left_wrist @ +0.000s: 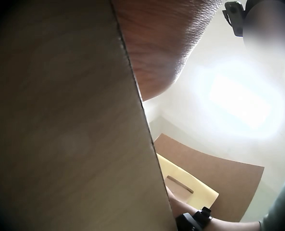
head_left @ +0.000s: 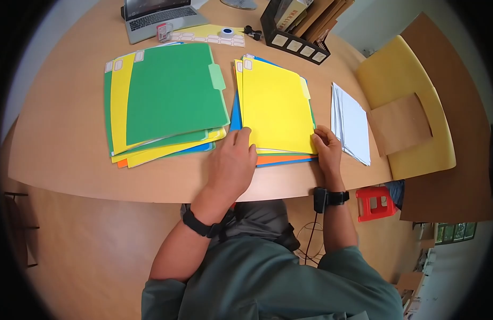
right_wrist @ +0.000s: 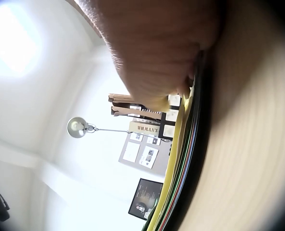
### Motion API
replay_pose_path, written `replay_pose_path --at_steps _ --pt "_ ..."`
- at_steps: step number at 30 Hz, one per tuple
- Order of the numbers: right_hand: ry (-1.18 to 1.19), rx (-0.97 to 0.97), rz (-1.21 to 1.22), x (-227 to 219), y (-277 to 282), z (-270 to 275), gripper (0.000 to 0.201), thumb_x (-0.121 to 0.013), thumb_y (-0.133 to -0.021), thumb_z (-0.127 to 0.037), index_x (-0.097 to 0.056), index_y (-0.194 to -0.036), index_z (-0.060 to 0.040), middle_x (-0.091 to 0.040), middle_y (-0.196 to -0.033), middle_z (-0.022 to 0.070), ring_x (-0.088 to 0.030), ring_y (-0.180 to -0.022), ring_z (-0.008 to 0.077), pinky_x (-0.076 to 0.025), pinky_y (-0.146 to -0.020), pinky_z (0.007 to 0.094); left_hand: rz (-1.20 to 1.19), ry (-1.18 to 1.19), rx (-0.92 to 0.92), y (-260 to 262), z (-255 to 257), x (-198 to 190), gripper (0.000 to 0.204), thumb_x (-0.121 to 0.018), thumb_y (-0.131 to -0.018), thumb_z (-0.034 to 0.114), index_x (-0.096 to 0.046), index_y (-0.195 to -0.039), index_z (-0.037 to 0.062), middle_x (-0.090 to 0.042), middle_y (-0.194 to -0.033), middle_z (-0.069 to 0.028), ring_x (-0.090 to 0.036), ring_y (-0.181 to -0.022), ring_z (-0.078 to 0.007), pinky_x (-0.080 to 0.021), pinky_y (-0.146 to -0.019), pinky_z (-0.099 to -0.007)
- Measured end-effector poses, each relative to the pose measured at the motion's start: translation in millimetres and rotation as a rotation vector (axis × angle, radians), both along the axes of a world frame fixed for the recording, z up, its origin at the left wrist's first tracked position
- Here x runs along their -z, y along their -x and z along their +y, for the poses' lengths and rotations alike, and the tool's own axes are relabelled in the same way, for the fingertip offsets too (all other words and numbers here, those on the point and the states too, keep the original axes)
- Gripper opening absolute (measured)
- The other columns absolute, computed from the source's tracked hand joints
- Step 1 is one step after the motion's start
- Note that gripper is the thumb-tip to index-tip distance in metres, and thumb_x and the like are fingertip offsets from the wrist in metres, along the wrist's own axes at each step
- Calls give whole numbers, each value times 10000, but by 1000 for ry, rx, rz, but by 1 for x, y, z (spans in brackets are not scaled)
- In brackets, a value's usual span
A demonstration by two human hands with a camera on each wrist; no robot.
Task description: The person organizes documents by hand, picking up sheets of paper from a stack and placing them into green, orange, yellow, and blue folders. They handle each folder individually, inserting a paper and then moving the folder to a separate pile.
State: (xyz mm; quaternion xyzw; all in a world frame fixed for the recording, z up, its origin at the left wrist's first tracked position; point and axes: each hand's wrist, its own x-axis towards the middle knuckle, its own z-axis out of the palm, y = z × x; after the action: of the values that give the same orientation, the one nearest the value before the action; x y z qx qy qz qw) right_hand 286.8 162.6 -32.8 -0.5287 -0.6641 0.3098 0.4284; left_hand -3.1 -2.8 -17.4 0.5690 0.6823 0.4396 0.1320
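Observation:
A yellow file folder [head_left: 276, 106] lies on top of a stack of folders in front of the person, with blue and orange ones showing beneath. The left hand [head_left: 233, 162] holds its lower left edge, fingers bent at the side. At the lower right corner the right hand [head_left: 328, 146] pinches the edge between thumb and fingers. In the right wrist view, the layered folder stack [right_wrist: 173, 187] runs along beside that hand. To the left is a second stack, topped by a green folder [head_left: 174, 96]. Small white labels sit on the folders' upper left corners. The left wrist view hides the left fingers.
White paper sheets [head_left: 349, 124] lie right of the stacks, near a yellow chair [head_left: 411, 74]. Along the back stand a laptop [head_left: 161, 18], a label sheet [head_left: 204, 38], a tape roll [head_left: 227, 33] and a black file holder [head_left: 297, 45]. A red stool [head_left: 372, 204] is below the table edge.

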Motion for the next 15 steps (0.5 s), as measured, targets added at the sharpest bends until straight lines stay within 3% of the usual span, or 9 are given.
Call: replay_pose_path --at_steps 9,15 --pt "4 -38 -59 5 -2 2 365 -754 -1017 -26 -704 -1374 31 -768 -1245 103 -736 -1092 142 -594 -981 280 -18 -147 -21 -1 4 12 386 -725 -984 78 -654 -1360 31 -712 -1245 -166 -741 -981 -348 -593 -867 -443" --pt "-21 -40 -76 4 -1 -2 374 -770 -995 -33 -714 -1358 40 -779 -1214 109 -738 -1067 143 -597 -943 277 -84 -232 37 5 9 13 231 -752 -985 53 -715 -1205 -5 -726 -1112 -145 -741 -822 -276 -586 -754 -369"
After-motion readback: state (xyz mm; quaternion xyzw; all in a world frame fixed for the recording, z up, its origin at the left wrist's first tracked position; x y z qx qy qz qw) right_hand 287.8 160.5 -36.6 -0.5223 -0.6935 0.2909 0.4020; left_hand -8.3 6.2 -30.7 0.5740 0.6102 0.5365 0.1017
